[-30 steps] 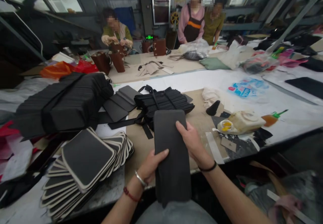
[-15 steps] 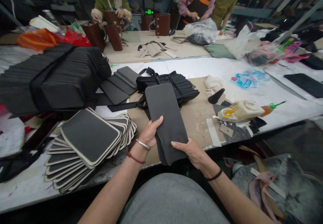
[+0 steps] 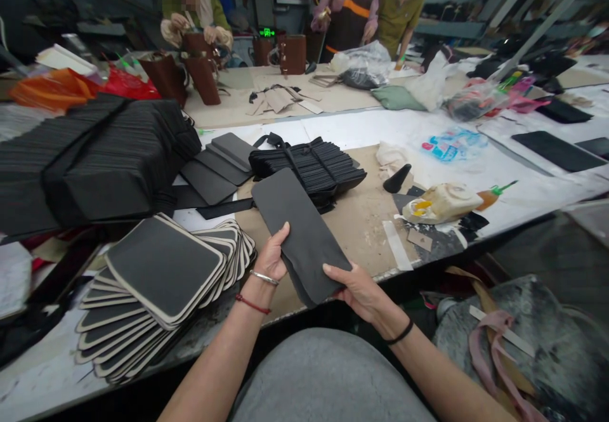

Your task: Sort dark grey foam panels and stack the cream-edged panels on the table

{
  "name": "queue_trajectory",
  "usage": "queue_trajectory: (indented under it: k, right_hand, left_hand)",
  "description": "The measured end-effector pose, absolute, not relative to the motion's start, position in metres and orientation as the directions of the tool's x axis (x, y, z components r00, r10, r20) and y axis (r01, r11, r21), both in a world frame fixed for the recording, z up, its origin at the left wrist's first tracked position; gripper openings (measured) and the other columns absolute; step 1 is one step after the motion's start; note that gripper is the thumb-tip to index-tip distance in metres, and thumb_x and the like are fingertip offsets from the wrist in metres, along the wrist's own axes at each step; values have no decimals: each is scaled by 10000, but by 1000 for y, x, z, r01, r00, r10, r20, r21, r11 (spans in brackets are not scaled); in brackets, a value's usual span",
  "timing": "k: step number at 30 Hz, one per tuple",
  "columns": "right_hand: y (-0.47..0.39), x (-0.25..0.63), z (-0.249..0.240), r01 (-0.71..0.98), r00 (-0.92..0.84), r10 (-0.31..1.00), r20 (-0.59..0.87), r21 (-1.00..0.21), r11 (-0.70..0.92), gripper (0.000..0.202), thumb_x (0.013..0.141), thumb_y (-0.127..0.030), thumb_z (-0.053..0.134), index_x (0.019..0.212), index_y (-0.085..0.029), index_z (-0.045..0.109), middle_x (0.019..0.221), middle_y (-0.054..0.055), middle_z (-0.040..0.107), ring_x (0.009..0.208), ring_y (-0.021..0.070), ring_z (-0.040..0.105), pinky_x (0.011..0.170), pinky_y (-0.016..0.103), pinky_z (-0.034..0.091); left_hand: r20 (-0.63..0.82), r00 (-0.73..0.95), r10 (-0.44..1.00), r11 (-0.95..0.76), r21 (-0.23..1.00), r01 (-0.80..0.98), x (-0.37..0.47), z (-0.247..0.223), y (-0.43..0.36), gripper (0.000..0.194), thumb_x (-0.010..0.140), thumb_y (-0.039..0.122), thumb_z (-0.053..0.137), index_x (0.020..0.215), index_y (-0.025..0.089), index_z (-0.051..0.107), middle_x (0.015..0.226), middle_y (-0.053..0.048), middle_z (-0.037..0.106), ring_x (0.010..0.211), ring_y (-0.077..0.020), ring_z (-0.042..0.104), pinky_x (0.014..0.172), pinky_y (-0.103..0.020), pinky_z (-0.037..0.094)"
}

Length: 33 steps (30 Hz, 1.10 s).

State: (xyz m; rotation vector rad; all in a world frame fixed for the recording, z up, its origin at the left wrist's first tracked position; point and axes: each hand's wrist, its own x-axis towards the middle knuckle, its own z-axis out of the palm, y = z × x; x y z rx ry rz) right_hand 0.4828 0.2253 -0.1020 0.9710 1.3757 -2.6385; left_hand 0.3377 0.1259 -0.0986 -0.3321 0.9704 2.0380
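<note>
A dark grey rectangular panel (image 3: pixel 299 225) with rounded corners is held tilted between both my hands, above the table's front edge. My left hand (image 3: pixel 273 254) grips its left side, thumb on top and fingers hidden beneath. At the near right corner my right hand (image 3: pixel 356 289) pinches it the same way. Another dark layer shows under the panel's near left edge. Just behind lies a strapped bundle of black panels (image 3: pixel 309 165). To the left, a fanned stack of dark panels with pale borders (image 3: pixel 164 270) sits near the table's edge.
A large strapped black stack (image 3: pixel 104 155) stands at the left, near loose grey panels (image 3: pixel 212 168). On the right are a black cone (image 3: pixel 397 179), a cream container (image 3: pixel 442 203) and a green-tipped bottle (image 3: pixel 492 197). Across the table, people stand by brown bags (image 3: pixel 202 79).
The panel has turned anticlockwise, its far end swinging left, with both hands still holding it. The whole view has shifted slightly, and background things now appear further left.
</note>
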Motion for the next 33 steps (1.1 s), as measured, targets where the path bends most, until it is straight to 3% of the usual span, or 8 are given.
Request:
queue_trajectory:
  k: [7, 11, 16, 20, 23, 26, 28, 33]
  right_hand:
    - [201, 474, -111, 300, -788, 222, -574, -673, -676, 447, 579, -437, 798, 844, -130, 612, 673, 4, 619, 537, 92, 570, 459, 169, 463]
    - [199, 467, -116, 287, -808, 255, -531, -733, -617, 533, 510, -472, 819, 842, -108, 614, 676, 13, 611, 514, 87, 553, 459, 177, 445]
    - [209, 468, -118, 296, -829, 257, -497, -780, -552, 538, 549, -511, 780, 872, -124, 593, 716, 26, 615, 565, 114, 561, 490, 210, 441]
    - [232, 459, -112, 199, -751, 506, -425, -875, -440, 752, 551, -519, 760, 1159, -189, 466, 986, 77, 622, 863, 216, 594, 647, 293, 491]
    - [250, 446, -110, 179, -675, 661, -329, -941, -286, 851, 499, -519, 765, 1203, -175, 433, 953, 75, 626, 901, 234, 582, 725, 313, 474]
    - [257, 438, -115, 234, -767, 567, -299, -954, -186, 574, 565, -584, 686, 918, -141, 589, 792, 53, 635, 782, 220, 585, 689, 301, 461]
    - [259, 438, -121, 267, -812, 502, -297, -955, -133, 497, 613, -620, 628, 747, -142, 596, 706, 40, 620, 708, 207, 571, 638, 294, 453]
    - [271, 436, -130, 309, -897, 309, -318, -948, -76, 544, 621, -648, 622, 820, -142, 632, 809, 73, 660, 810, 245, 602, 704, 315, 482]
  left_hand:
    - [-495, -743, 451, -539, 512, -669, 335, -96, 130, 123, 814, 187, 560, 848, 101, 640, 791, -75, 704, 772, -177, 663, 875, -322, 505]
    - [-540, -734, 412, -574, 472, -669, 333, -93, 133, 172, 844, 180, 499, 817, 86, 640, 764, -92, 701, 788, -195, 665, 877, -356, 508]
    - [-526, -753, 396, -577, 495, -650, 332, -92, 135, 159, 842, 175, 508, 840, 86, 640, 800, -97, 703, 818, -201, 663, 876, -356, 511]
    - [-493, -804, 332, -576, 569, -587, 331, -93, 134, 163, 809, 161, 566, 944, 94, 630, 889, -101, 699, 833, -196, 660, 869, -353, 515]
    - [-479, -819, 316, -555, 607, -569, 332, -93, 134, 214, 790, 161, 593, 995, 105, 616, 928, -100, 694, 857, -205, 656, 870, -367, 516]
    - [-510, -793, 333, -524, 599, -606, 334, -95, 134, 243, 776, 182, 616, 1003, 96, 611, 941, -116, 690, 875, -224, 652, 867, -379, 517]
    - [-525, -772, 359, -511, 582, -633, 337, -99, 134, 283, 756, 210, 644, 1012, 96, 608, 947, -129, 686, 887, -239, 649, 860, -388, 518]
    - [-544, -739, 397, -521, 529, -669, 346, -114, 133, 366, 691, 276, 708, 987, 82, 615, 941, -152, 683, 929, -277, 633, 864, -401, 507]
